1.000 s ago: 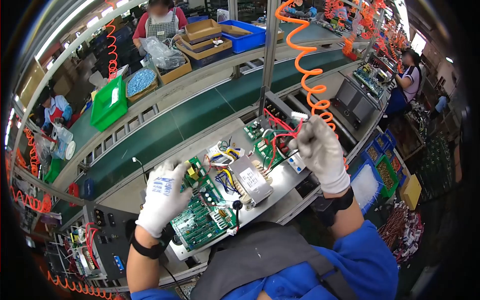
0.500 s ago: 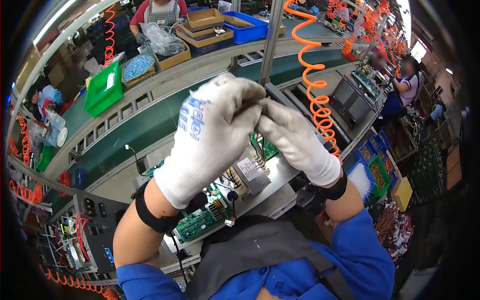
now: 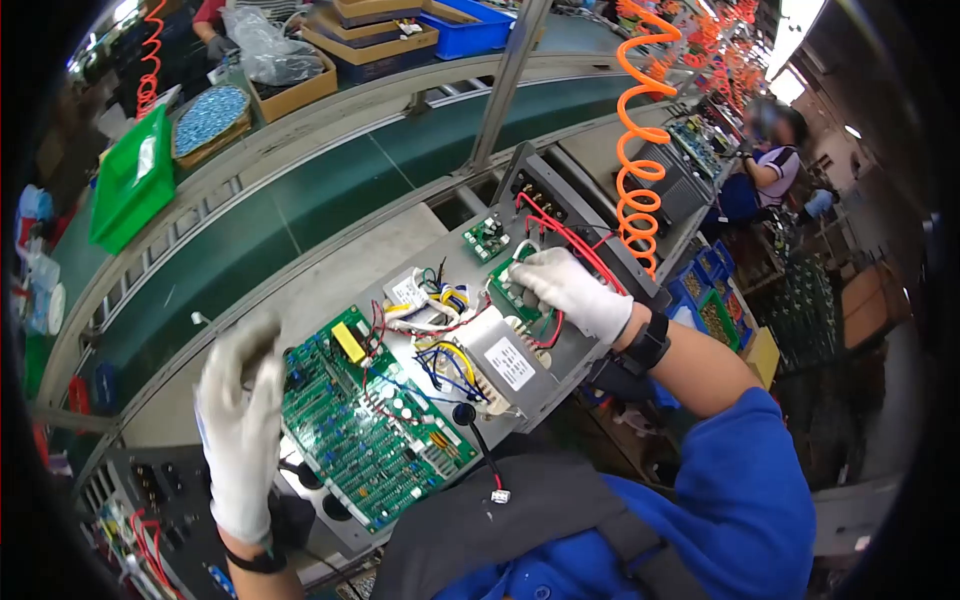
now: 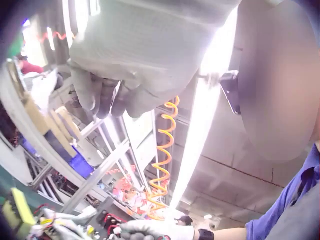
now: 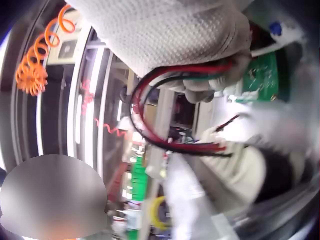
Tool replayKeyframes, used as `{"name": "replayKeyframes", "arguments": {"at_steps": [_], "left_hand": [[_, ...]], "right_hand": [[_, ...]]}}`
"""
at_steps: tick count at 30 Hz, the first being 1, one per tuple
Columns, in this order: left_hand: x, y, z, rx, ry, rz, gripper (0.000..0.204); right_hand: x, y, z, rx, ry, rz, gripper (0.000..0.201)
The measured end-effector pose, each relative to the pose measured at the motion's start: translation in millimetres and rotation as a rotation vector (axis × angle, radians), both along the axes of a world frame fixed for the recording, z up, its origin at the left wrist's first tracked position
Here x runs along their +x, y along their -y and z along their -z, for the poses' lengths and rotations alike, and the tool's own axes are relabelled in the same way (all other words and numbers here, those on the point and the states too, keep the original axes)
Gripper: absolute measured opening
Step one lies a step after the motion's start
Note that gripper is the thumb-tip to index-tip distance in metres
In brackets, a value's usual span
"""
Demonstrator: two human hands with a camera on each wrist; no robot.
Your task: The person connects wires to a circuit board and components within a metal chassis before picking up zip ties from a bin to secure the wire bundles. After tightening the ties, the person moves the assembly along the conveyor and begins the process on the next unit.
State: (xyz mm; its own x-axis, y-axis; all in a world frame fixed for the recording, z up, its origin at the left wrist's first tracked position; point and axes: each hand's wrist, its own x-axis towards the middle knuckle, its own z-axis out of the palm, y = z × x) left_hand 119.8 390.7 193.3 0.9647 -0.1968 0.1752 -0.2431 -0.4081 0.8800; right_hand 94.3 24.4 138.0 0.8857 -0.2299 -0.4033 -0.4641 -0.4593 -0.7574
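Observation:
In the head view my gloved left hand [image 3: 240,430] is raised beside the left edge of the large green circuit board [image 3: 370,430], its fingers loosely bent and holding nothing visible. The gloved right hand [image 3: 578,292] is over a small green board [image 3: 508,283] behind the metal-cased transformer [image 3: 505,365]. In the right wrist view the right hand [image 5: 185,40] has its fingers curled round red and black wires [image 5: 142,112] that loop down to the transformer [image 5: 245,170]. Its fingertips partly hide the wire ends. The left wrist view shows the left hand [image 4: 140,55] against the ceiling.
A grey panel [image 3: 600,235] with red cables stands behind the boards. An orange coiled hose [image 3: 640,170] hangs at the right. Across the green conveyor [image 3: 330,205] are a green bin [image 3: 135,185] and cardboard boxes [image 3: 300,95]. A short cable with a white connector [image 3: 500,495] hangs at the front edge.
My hands, together in front of the chest half a second ago, have parted. The left moved left and down; the right lowered to the small board. The head view has shifted.

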Motion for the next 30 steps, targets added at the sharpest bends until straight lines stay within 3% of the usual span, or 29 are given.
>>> {"name": "replayKeyframes", "arguments": {"at_steps": [4, 6, 8, 10, 13, 17, 20, 27, 30], "left_hand": [[-13, -37, 61, 0.016, -0.269, -0.013, 0.029], [-14, -48, 81, 0.088, -0.163, 0.039, 0.031], [-14, -50, 85, -0.009, -0.185, 0.044, 0.033], [-13, -51, 85, 0.051, -0.085, 0.071, 0.032], [-13, -47, 87, 0.087, -0.053, 0.104, 0.035], [-11, -61, 94, 0.136, -0.034, 0.184, 0.034], [-10, -64, 94, 0.129, -0.046, 0.252, 0.033], [-11, -69, 96, 0.090, 0.088, 0.323, 0.032], [-27, -78, 116, -0.112, -0.124, 0.237, 0.031]], "right_hand": [[4, 0, 9, -0.099, -0.102, 0.007, 0.041], [6, 0, 8, -0.108, -0.107, 0.033, 0.041], [9, -2, 12, -0.201, -0.231, 0.117, 0.039], [12, -9, 4, -0.248, -0.275, 0.111, 0.039], [8, 2, 10, -0.212, -0.185, -0.015, 0.040], [12, -11, -4, -0.107, -0.248, 0.152, 0.042], [14, -6, -3, -0.068, -0.282, 0.138, 0.034], [14, -5, -5, -0.065, -0.290, 0.140, 0.040], [14, -2, -4, -0.082, -0.324, 0.131, 0.041]]}}
